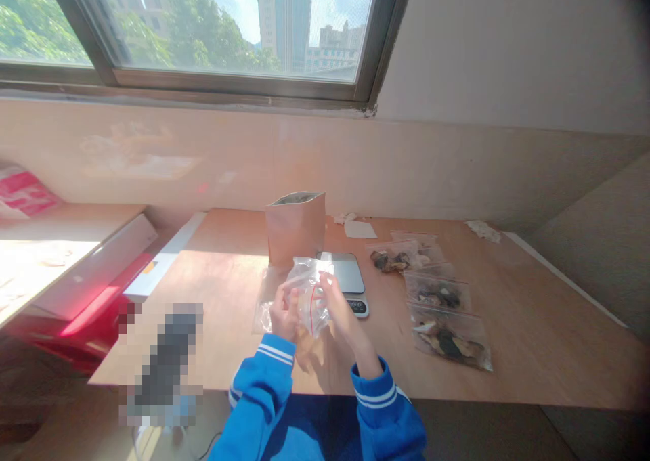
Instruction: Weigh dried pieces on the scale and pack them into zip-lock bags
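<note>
Both my hands hold a clear plastic zip bag (pixel 311 293) with a red seal line, lifted just above the wooden table (pixel 518 325). My left hand (pixel 284 312) pinches its left side and my right hand (pixel 339 306) pinches its right edge. The bag looks empty. Right behind it a small digital scale (pixel 342 275) lies flat on the table, and an open brown paper pouch (pixel 296 227) stands upright behind that. More clear bags (pixel 264 309) lie flat under my left hand. Both sleeves are blue with white stripes.
To the right lie several filled clear bags (pixel 449 339) of dark dried pieces, in a row running toward the front edge. Paper scraps (pixel 359 229) sit near the back wall. A lower shelf with red items (pixel 86 305) is at the left, and a blurred patch (pixel 162 363) covers the front-left corner.
</note>
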`<state>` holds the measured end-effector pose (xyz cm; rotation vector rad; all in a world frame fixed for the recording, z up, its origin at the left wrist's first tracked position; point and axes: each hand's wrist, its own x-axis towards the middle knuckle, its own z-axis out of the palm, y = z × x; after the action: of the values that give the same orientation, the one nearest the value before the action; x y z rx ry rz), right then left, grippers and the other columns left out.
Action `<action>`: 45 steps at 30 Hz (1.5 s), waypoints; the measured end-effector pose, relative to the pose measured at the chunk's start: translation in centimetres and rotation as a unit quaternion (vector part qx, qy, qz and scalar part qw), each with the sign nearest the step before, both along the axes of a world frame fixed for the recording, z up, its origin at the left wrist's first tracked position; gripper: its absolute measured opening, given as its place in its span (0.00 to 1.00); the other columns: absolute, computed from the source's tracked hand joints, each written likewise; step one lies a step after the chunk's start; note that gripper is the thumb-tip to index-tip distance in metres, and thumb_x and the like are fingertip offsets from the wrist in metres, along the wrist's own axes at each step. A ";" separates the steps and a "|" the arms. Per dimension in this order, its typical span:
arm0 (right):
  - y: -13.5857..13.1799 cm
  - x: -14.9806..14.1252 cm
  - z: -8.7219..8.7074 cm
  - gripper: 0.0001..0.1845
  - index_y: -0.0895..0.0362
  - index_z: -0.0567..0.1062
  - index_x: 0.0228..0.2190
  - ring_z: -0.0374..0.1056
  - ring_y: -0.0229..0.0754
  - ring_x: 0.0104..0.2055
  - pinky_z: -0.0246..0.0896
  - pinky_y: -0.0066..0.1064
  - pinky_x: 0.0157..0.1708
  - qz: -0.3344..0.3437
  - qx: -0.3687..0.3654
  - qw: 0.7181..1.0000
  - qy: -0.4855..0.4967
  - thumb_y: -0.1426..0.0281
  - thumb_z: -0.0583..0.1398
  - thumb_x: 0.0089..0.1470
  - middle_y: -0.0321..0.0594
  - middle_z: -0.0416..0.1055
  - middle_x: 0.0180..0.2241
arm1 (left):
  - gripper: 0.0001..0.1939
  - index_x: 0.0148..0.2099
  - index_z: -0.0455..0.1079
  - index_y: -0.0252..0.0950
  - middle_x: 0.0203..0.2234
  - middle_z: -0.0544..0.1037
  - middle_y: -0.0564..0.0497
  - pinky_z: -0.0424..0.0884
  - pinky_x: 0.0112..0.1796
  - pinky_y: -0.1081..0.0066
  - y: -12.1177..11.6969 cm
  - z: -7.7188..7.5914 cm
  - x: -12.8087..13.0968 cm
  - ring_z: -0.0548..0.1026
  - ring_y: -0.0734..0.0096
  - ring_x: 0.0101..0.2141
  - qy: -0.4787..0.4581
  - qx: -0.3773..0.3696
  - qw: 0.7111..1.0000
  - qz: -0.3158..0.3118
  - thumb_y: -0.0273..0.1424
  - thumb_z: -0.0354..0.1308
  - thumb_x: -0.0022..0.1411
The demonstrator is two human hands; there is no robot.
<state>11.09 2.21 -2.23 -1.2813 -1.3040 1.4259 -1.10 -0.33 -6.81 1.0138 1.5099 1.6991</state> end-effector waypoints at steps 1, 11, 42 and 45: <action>-0.6 0.2 0.2 0.28 0.54 0.66 0.51 0.72 0.50 0.48 0.70 0.43 0.46 -0.001 0.000 0.999 0.034 0.48 0.50 0.60 0.48 0.73 0.47 | 0.24 0.49 0.71 0.34 0.41 0.80 0.43 0.74 0.44 0.63 -0.4 0.2 0.2 0.78 0.60 0.42 0.054 0.028 0.998 -0.027 0.47 0.57 0.60; -1.9 2.7 2.9 0.28 0.56 0.74 0.37 0.76 0.48 0.37 0.71 0.36 0.36 -0.124 0.111 0.985 0.052 0.45 0.52 0.57 0.44 0.79 0.34 | 0.23 0.57 0.64 0.38 0.44 0.75 0.46 0.72 0.44 0.66 -2.3 1.7 1.7 0.76 0.66 0.43 0.139 0.052 0.984 -0.096 0.39 0.60 0.61; -1.9 10.6 -1.7 0.16 0.59 0.73 0.40 0.73 0.51 0.45 0.68 0.45 0.46 -0.106 0.064 0.983 -0.138 0.63 0.58 0.52 0.51 0.76 0.42 | 0.19 0.37 0.71 0.36 0.25 0.74 0.52 0.70 0.31 0.70 -1.3 2.1 -4.5 0.74 0.67 0.29 0.113 -0.105 0.988 0.003 0.48 0.58 0.56; -1.7 14.0 -4.4 0.19 0.61 0.72 0.44 0.61 0.61 0.58 0.55 0.55 0.55 -0.297 0.132 0.859 -0.395 0.68 0.59 0.49 0.60 0.67 0.52 | 0.20 0.46 0.70 0.34 0.33 0.76 0.46 0.72 0.39 0.61 -1.3 0.8 -5.9 0.75 0.58 0.38 0.232 -0.173 0.955 0.058 0.43 0.58 0.57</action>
<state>25.09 0.48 -6.64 -1.9406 -1.3456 0.2488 -6.97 -1.62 -6.06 1.1996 2.1161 1.2500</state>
